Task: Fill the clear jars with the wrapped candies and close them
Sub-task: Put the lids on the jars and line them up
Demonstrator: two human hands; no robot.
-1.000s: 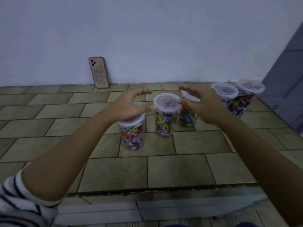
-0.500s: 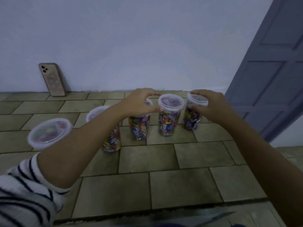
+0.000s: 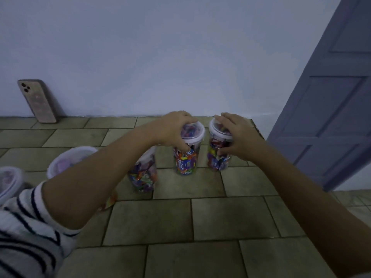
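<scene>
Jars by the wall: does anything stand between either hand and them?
Nothing visible. The left hand grips the lidded jar at its top; the right hand grips the end jar beside it.

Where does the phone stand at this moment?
In the head view, the phone is at the far left, propped tilted against the white wall on the tiled floor, behind and apart from the nearest lidded jar.

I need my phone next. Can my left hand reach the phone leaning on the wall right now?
Probably yes, once freed: the left hand grips a jar by its lid, so it must let go first. Only bare floor lies between it and the phone.
</scene>
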